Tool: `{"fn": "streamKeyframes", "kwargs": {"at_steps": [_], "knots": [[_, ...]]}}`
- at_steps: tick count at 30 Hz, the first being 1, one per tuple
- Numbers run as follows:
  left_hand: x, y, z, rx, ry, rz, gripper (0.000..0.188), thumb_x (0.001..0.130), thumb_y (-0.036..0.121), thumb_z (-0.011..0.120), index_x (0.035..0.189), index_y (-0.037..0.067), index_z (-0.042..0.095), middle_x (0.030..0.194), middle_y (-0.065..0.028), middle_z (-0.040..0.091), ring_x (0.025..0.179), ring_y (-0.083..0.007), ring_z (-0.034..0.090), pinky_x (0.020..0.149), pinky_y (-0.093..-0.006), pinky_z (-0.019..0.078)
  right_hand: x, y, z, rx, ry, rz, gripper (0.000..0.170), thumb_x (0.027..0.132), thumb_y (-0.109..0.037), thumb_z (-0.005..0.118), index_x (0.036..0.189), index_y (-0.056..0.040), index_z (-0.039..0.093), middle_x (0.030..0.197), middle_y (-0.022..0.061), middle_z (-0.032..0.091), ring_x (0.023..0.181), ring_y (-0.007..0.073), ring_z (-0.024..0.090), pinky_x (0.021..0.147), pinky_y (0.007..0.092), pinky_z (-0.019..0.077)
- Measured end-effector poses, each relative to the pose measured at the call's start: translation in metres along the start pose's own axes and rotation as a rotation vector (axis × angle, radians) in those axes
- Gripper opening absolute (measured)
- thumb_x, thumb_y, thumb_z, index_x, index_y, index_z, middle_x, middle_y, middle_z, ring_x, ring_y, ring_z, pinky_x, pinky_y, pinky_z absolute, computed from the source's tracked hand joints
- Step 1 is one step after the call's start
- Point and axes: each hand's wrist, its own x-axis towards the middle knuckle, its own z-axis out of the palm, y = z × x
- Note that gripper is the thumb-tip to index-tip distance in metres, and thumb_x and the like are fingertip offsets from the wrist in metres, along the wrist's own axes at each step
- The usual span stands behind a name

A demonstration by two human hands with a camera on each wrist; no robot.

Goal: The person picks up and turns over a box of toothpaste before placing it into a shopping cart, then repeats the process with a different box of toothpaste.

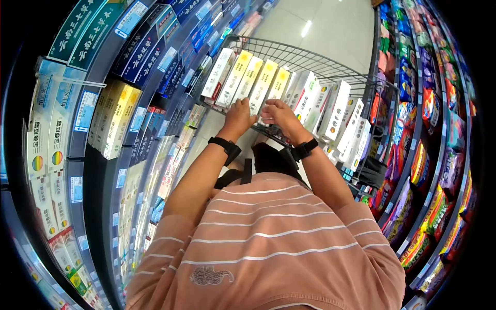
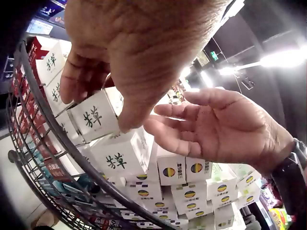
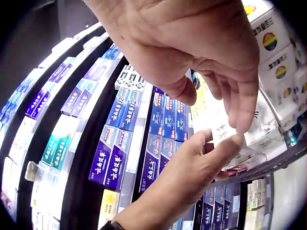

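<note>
In the head view my left hand point(image 1: 238, 118) and right hand point(image 1: 284, 117) are close together over the near end of a row of yellow-and-white toothpaste boxes point(image 1: 239, 75). The left wrist view shows my left thumb and fingers pinching the end of a white toothpaste box point(image 2: 93, 116) with dark green characters. Below it lies a matching box point(image 2: 116, 160). My right hand point(image 2: 220, 124) has its fingers loosely extended, fingertips near the left thumb, palm visible. In the right wrist view the right fingers hang right beside the pinched box point(image 3: 221, 132).
A black wire shopping cart point(image 1: 289, 50) holds the boxes, with stacked white boxes bearing rainbow circles point(image 1: 333, 111) on its right. Toothpaste shelves point(image 1: 93, 170) rise close on the left. Shelves of bright plastic packs point(image 1: 433, 206) line the right. Tiled floor point(image 1: 330, 26) lies ahead.
</note>
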Motion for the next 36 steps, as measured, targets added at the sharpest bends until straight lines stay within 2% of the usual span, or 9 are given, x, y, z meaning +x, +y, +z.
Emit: {"fn": "streamKeyframes", "kwargs": {"at_steps": [8, 11, 13, 18, 22, 25, 27, 29, 36], "knots": [[-0.013, -0.016, -0.029, -0.399, 0.086, -0.005, 0.054, 0.088, 0.026, 0.057, 0.133, -0.004, 0.050, 0.128, -0.0271, 0.062, 0.115, -0.0441, 0.061, 0.098, -0.0488, 0.0480, -0.018, -0.016, 0.007, 0.070, -0.023, -0.079, 0.048, 0.099, -0.018, 0.055, 0.138, 0.0085, 0.044, 0.111, 0.0141, 0.062, 0.100, 0.0234, 0.066, 0.083, 0.0353, 0.0583], [-0.038, -0.044, -0.042, -0.622, 0.024, -0.045, 0.054, 0.095, 0.023, 0.056, 0.141, -0.002, 0.048, 0.111, -0.0171, 0.066, 0.097, -0.0215, 0.064, 0.081, -0.0358, 0.0535, -0.032, -0.029, 0.014, 0.087, 0.018, -0.122, 0.048, 0.102, -0.019, 0.053, 0.142, 0.0061, 0.043, 0.117, 0.0160, 0.061, 0.102, 0.0243, 0.067, 0.085, 0.0353, 0.0594], [-0.066, -0.055, -0.064, -0.701, 0.001, -0.074, 0.051, 0.098, 0.021, 0.052, 0.145, 0.001, 0.048, 0.113, -0.0098, 0.064, 0.096, -0.0134, 0.059, 0.078, -0.0293, 0.0516, -0.038, -0.037, 0.020, 0.113, 0.019, -0.156, 0.051, 0.103, -0.021, 0.053, 0.144, 0.0073, 0.040, 0.123, 0.0189, 0.058, 0.104, 0.0268, 0.067, 0.085, 0.0362, 0.0595], [-0.167, -0.058, -0.153, -0.955, 0.002, -0.048, 0.050, 0.100, 0.018, 0.050, 0.148, 0.002, 0.047, 0.139, -0.0119, 0.058, 0.115, -0.0142, 0.057, 0.090, -0.0287, 0.0504, -0.059, -0.073, 0.062, 0.181, -0.066, -0.261, 0.061, 0.103, -0.034, 0.056, 0.146, 0.0052, 0.038, 0.132, 0.0231, 0.052, 0.109, 0.0305, 0.066, 0.087, 0.0394, 0.0590], [-0.234, -0.054, -0.195, -1.000, 0.165, -0.038, 0.048, 0.102, 0.019, 0.049, 0.147, 0.004, 0.050, 0.134, -0.0083, 0.060, 0.115, -0.0148, 0.057, 0.090, -0.0293, 0.0496, -0.071, -0.107, 0.109, 0.182, -0.324, -0.350, 0.052, 0.104, -0.042, 0.054, 0.135, -0.0002, 0.050, 0.123, 0.0160, 0.061, 0.109, 0.0246, 0.066, 0.085, 0.0381, 0.0584], [-0.276, -0.039, -0.220, -0.928, 0.253, -0.091, 0.049, 0.100, 0.020, 0.048, 0.144, -0.002, 0.051, 0.139, -0.0113, 0.059, 0.130, -0.0190, 0.051, 0.112, -0.0318, 0.0356, -0.060, -0.124, 0.139, 0.113, -0.530, -0.348, 0.036, 0.105, -0.035, 0.053, 0.121, -0.0025, 0.058, 0.109, 0.0091, 0.068, 0.098, 0.0186, 0.069, 0.080, 0.0351, 0.0591], [-0.296, -0.033, -0.220, -0.985, 0.411, -0.198, 0.047, 0.102, 0.029, 0.050, 0.139, 0.002, 0.057, 0.126, -0.0057, 0.063, 0.117, -0.0146, 0.055, 0.103, -0.0297, 0.0402, -0.051, -0.126, 0.159, 0.069, -0.639, -0.323, 0.034, 0.106, -0.032, 0.053, 0.119, -0.0015, 0.059, 0.106, 0.0087, 0.069, 0.093, 0.0181, 0.070, 0.079, 0.0334, 0.0596], [-0.311, -0.022, -0.218, -0.965, 0.692, -0.295, 0.041, 0.104, 0.030, 0.053, 0.136, 0.005, 0.059, 0.105, -0.0006, 0.061, 0.089, -0.0093, 0.054, 0.081, -0.0265, 0.0479, -0.058, -0.133, 0.179, 0.092, -0.745, -0.302, 0.033, 0.105, -0.030, 0.054, 0.118, -0.0005, 0.058, 0.105, 0.0083, 0.068, 0.093, 0.0175, 0.070, 0.078, 0.0329, 0.0611], [-0.350, -0.030, -0.185, -1.028, 1.264, -0.615, 0.050, 0.100, 0.049, 0.061, 0.125, 0.006, 0.064, 0.094, 0.0020, 0.059, 0.080, -0.0066, 0.049, 0.069, -0.0241, 0.0429, -0.052, -0.118, 0.222, -0.056, -0.906, -0.157, 0.036, 0.103, -0.033, 0.057, 0.123, -0.0039, 0.058, 0.111, 0.0093, 0.066, 0.095, 0.0181, 0.069, 0.078, 0.0344, 0.0616]]}}
